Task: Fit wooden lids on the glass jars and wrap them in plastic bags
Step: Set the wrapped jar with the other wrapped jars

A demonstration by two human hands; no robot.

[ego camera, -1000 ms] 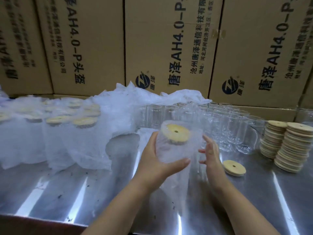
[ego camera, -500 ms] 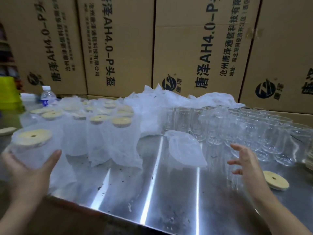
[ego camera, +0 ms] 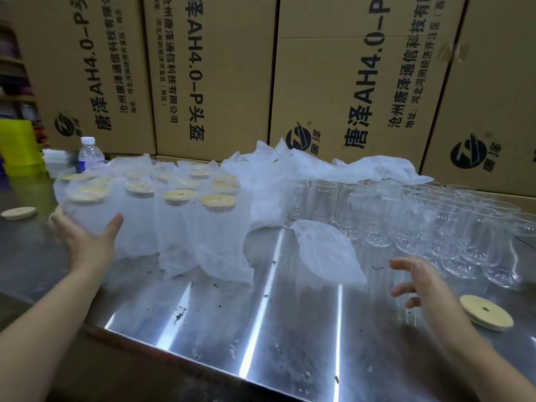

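Jar [ego camera: 87, 211] in its bag gripped by left hand [ego camera: 87, 245] beside wrapped jars [ego camera: 217, 221]; right hand [ego camera: 420, 285] hovers, fingers loosely spread, empty

Left hand [ego camera: 87, 242] holds a wrapped jar [ego camera: 87, 207]; right hand [ego camera: 420, 285] hovers over the table [ego camera: 232, 314].

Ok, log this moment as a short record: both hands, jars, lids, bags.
left hand: holds a wrapped jar, lid on, at the left edge of the wrapped group
right hand: open, holds nothing, over the table
wrapped jars: cluster at left, lids on
bare jars: rows at right, no lids
loose lid: flat on the table, right of the right hand
empty bag: lying mid-table
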